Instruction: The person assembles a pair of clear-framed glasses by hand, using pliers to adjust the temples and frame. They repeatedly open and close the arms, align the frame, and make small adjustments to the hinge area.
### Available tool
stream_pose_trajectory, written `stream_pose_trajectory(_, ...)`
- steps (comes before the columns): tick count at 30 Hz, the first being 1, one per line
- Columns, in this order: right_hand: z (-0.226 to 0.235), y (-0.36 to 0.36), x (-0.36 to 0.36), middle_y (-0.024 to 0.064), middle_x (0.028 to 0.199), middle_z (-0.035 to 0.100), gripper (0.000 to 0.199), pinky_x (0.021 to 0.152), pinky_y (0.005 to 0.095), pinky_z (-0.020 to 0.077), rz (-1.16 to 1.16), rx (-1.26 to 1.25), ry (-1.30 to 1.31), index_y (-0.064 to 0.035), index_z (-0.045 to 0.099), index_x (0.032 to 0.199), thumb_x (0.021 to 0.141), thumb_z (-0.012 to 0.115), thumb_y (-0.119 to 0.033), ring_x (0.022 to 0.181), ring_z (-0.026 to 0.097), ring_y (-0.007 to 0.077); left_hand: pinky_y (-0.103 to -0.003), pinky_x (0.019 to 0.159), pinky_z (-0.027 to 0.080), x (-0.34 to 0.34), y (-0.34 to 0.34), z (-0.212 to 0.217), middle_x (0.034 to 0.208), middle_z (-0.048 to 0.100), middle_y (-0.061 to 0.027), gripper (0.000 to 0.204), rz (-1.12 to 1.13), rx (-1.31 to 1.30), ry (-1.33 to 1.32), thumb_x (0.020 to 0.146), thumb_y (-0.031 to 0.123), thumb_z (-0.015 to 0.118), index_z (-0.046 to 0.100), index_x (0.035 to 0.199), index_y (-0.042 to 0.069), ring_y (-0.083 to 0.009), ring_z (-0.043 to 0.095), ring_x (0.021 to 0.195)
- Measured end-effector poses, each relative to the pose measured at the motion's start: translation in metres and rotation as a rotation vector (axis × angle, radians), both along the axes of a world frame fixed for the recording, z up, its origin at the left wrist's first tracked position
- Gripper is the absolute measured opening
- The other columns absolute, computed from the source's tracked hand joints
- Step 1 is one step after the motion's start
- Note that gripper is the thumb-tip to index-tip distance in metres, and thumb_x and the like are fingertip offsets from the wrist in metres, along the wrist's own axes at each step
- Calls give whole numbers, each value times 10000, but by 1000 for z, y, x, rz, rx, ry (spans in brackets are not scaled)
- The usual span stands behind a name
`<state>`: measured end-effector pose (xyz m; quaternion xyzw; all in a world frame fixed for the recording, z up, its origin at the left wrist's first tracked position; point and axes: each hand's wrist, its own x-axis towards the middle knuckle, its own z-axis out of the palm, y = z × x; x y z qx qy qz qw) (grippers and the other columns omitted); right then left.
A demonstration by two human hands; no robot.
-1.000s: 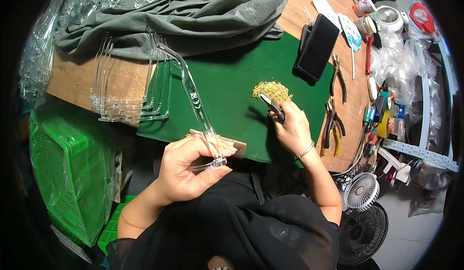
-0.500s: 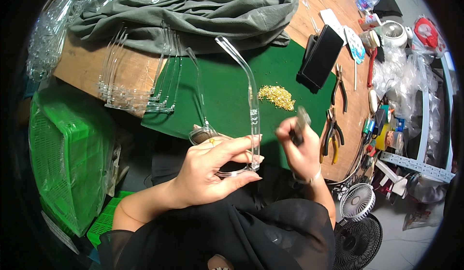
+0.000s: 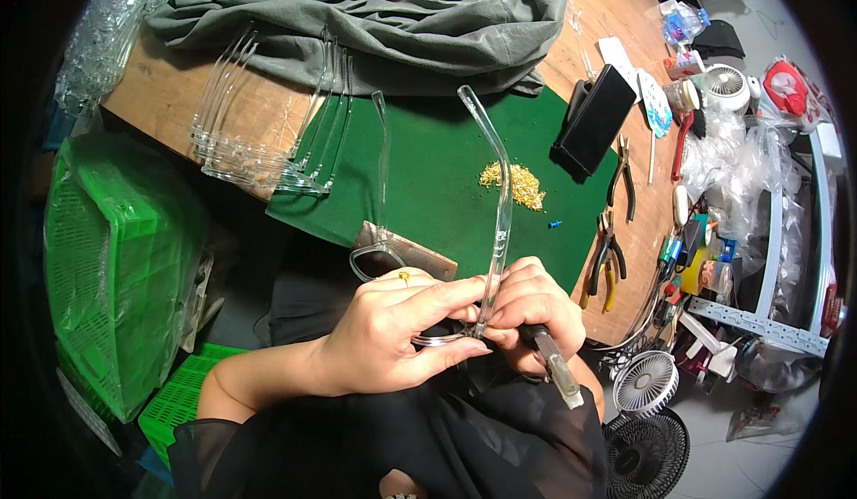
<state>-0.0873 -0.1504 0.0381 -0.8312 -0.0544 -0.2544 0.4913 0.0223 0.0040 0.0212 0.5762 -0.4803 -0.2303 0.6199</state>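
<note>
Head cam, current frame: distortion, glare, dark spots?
Head view: black corners, wooden table's right edge bowed; head view again: pale glints along the clear glasses in the left hand; same head view: deep shadow between table and green crate.

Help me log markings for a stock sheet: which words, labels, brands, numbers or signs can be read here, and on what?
None that I can quote:
Clear glasses in the left hand: small pale print along the upright arm, too small and blurred to read surely.
White-and-blue card on a stick: marks too small to read.
Bottle at the upper right: coloured print, too small to read.
</note>
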Motion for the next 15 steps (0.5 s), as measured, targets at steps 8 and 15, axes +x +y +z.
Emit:
stream_pose_trajectory(8,3,3,-3,43,723,611,132,590,311,426,-4,3,5,-52,609,780,762,724,-113,620,581,189,-297,685,498,0,0,0,823,660,-80,522,-15,-25,-7,679,140,780,579,1133,-22,-213,640,743)
stream_pose_trajectory(15,6,2,-6,40,715,610,130,600,319,436,-14,-103,-14,-51,622,745,716,745,-85,613,574,193,-285,675,477,1,0,0,835,690,-101,548,-63,-32,12,680,117,792,564,1139,-77,-200,649,726)
